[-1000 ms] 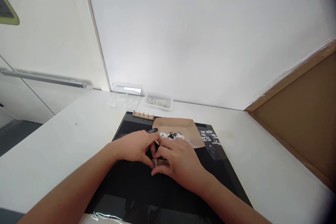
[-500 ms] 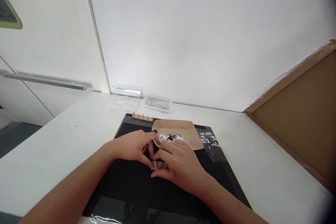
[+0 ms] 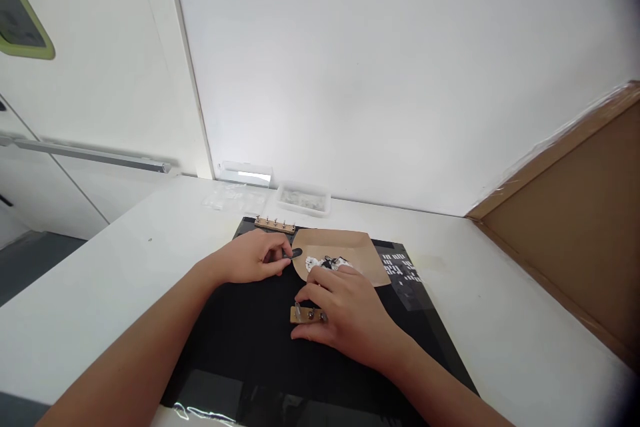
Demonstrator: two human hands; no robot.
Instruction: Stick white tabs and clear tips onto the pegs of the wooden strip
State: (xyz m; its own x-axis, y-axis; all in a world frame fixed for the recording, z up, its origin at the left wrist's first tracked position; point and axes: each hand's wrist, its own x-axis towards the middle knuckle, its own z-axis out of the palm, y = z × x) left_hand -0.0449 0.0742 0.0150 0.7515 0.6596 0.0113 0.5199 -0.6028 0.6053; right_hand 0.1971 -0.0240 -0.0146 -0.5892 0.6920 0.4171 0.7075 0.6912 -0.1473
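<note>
My right hand holds a small wooden strip with metal posts between thumb and fingers, low over the black mat. A clear, narrow piece like a false nail tip stands at the strip's left end. The strip's right end is hidden under my palm. My left hand is closed in a pinch on a small dark, rounded object at the left edge of the brown paper tray. White and black scraps lie in the tray, partly behind my right fingers.
A second wooden strip with several posts lies at the mat's far left corner. Behind it are a clear plastic box and clear bags. White pieces on a clear sheet lie at the right. A brown panel bounds the right side.
My left hand has moved away from the wooden strip, up and left to the dark object by the tray. My right hand stays on the strip. The view has shifted slightly.
</note>
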